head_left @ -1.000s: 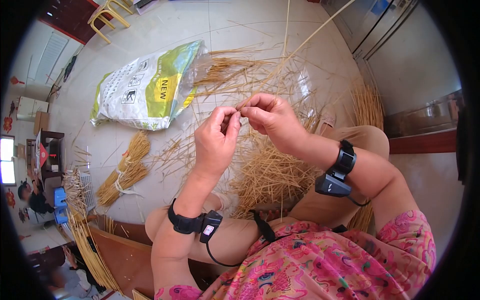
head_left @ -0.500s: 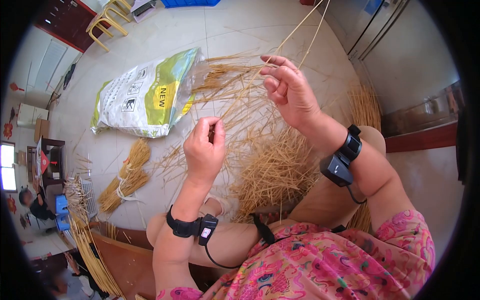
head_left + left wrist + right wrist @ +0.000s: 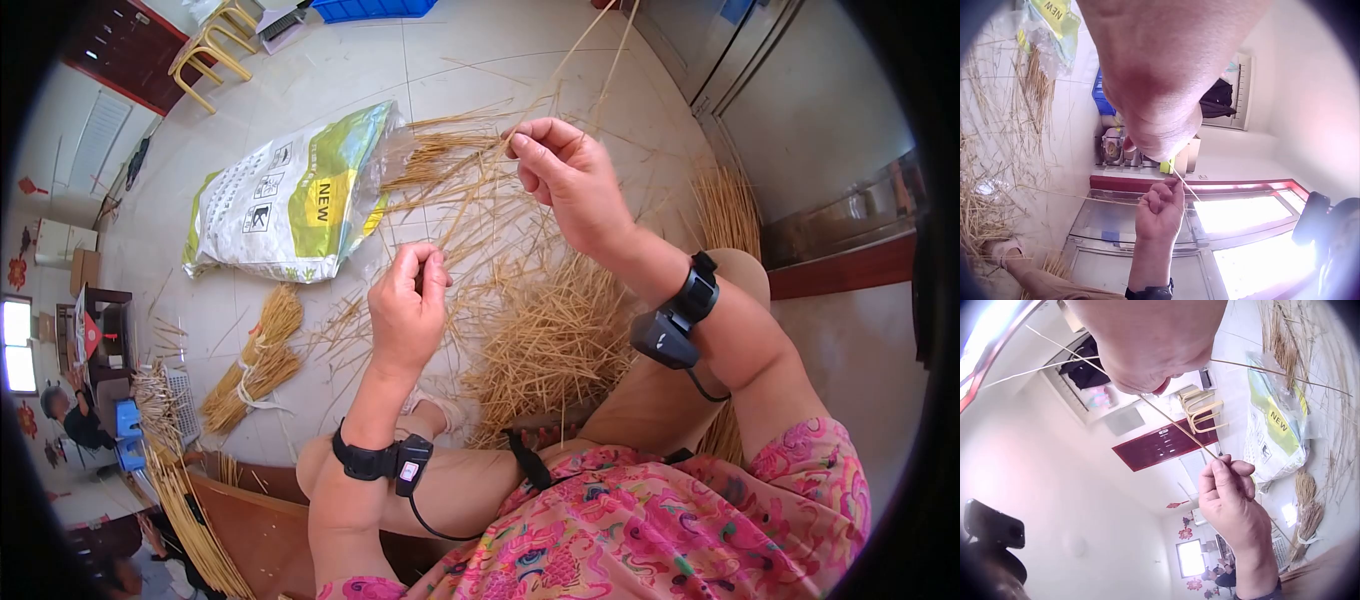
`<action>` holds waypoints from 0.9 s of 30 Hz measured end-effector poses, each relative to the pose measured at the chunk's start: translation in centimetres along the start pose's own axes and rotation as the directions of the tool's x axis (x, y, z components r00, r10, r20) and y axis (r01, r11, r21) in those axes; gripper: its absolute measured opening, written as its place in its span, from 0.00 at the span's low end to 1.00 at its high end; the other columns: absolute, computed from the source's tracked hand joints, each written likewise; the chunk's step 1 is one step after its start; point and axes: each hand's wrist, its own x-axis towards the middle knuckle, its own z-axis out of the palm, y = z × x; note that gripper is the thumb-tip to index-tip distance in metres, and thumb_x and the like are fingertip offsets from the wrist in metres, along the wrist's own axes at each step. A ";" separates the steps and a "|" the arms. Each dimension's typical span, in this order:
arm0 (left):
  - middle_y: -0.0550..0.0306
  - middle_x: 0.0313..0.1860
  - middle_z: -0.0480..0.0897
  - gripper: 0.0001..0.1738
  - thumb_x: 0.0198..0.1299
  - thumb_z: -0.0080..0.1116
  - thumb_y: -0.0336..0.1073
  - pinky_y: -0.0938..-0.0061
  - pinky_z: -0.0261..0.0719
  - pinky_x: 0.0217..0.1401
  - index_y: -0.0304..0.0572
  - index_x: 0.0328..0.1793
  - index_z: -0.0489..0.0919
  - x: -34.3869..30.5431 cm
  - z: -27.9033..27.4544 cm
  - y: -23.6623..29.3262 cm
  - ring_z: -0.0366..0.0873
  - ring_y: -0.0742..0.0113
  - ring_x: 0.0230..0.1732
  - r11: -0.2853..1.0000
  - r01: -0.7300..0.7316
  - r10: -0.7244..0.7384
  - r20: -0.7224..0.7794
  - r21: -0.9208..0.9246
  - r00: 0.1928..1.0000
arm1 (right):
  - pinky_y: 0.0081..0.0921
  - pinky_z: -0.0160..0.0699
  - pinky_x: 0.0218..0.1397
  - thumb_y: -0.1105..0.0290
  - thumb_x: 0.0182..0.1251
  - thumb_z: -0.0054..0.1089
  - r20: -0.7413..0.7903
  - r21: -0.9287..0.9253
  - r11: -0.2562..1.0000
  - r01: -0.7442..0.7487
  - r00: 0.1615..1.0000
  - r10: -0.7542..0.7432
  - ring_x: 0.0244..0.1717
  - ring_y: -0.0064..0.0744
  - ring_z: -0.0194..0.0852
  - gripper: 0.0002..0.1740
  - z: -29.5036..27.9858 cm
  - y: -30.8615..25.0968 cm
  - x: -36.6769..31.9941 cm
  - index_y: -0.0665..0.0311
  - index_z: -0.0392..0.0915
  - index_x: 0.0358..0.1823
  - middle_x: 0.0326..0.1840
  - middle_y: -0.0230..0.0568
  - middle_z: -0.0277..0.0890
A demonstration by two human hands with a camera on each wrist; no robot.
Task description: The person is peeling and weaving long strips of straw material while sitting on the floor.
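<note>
My left hand pinches the end of a long thin straw between thumb and fingertips. That straw slants up to my right hand, whose thumb and forefinger pinch it farther along. A second straw also runs out past the right hand, and both stretch toward the far side of the room. In the right wrist view the left hand shows at the straw's lower end. Below the hands lies a loose heap of short straw pieces on the floor.
A white and green plastic bag lies on the floor with straw stalks by its mouth. Tied straw bundles lie at the left. More stalks stand against the right wall, and a wooden board is at lower left.
The hands were together at the straw, then parted, the right going up and right. Its fingers were spread half a second ago and now pinch the straw. The left hand moved down and left.
</note>
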 end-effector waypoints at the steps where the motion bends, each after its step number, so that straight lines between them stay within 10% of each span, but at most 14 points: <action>1: 0.56 0.21 0.78 0.03 0.62 0.52 0.28 0.78 0.74 0.26 0.36 0.36 0.73 0.0 0.1 -0.1 0.78 0.71 0.23 1.000 -0.002 0.002 -0.008 0.000 1.000 | 0.10 0.61 0.23 0.72 0.63 0.58 -0.008 -0.016 1.000 0.023 1.000 -0.023 0.24 0.13 0.64 0.04 0.2 0.0 0.0 0.65 0.77 0.35 0.28 0.26 0.73; 8: 0.56 0.20 0.78 0.03 0.60 0.54 0.29 0.77 0.74 0.25 0.37 0.35 0.73 -0.2 0.3 0.2 0.78 0.68 0.21 1.000 0.010 -0.010 -0.039 -0.003 0.999 | 0.13 0.65 0.26 0.75 0.60 0.55 -0.019 -0.286 0.956 0.063 0.997 -0.071 0.24 0.14 0.65 0.03 -0.5 1.1 -0.2 0.66 0.73 0.31 0.26 0.26 0.71; 14: 0.56 0.20 0.78 0.04 0.61 0.54 0.30 0.77 0.74 0.25 0.37 0.35 0.74 0.2 0.5 -0.1 0.78 0.69 0.21 0.999 -0.008 0.011 -0.097 0.040 0.995 | 0.19 0.68 0.27 0.73 0.57 0.59 0.292 -0.527 0.798 0.293 0.944 -0.154 0.26 0.15 0.66 0.06 1.1 2.5 -2.9 0.69 0.75 0.29 0.22 0.36 0.69; 17: 0.56 0.20 0.78 0.04 0.61 0.55 0.30 0.76 0.74 0.25 0.37 0.35 0.74 0.3 0.2 0.1 0.78 0.68 0.21 0.999 0.040 -0.040 -0.110 -0.005 0.993 | 0.18 0.67 0.27 0.74 0.56 0.60 0.340 -0.654 0.748 0.117 0.928 0.152 0.26 0.14 0.66 0.06 0.6 2.1 -3.5 0.69 0.75 0.28 0.23 0.36 0.69; 22: 0.55 0.20 0.78 0.04 0.60 0.55 0.30 0.75 0.73 0.25 0.37 0.36 0.74 -0.1 0.1 -0.3 0.77 0.67 0.20 1.000 0.020 -0.019 -0.086 0.017 0.996 | 0.11 0.62 0.24 0.66 0.59 0.65 -0.074 -0.321 0.922 0.215 0.965 -0.251 0.22 0.13 0.63 0.11 1.0 2.3 -0.6 0.67 0.75 0.32 0.23 0.25 0.71; 27: 0.53 0.22 0.78 0.04 0.59 0.55 0.30 0.74 0.73 0.25 0.37 0.35 0.74 0.0 0.2 -0.3 0.77 0.64 0.21 0.998 0.000 0.005 -0.077 0.066 0.997 | 0.12 0.60 0.23 0.70 0.64 0.59 -0.027 -0.337 0.940 0.059 0.997 -0.072 0.23 0.10 0.62 0.07 0.3 1.2 -0.6 0.66 0.75 0.33 0.23 0.23 0.68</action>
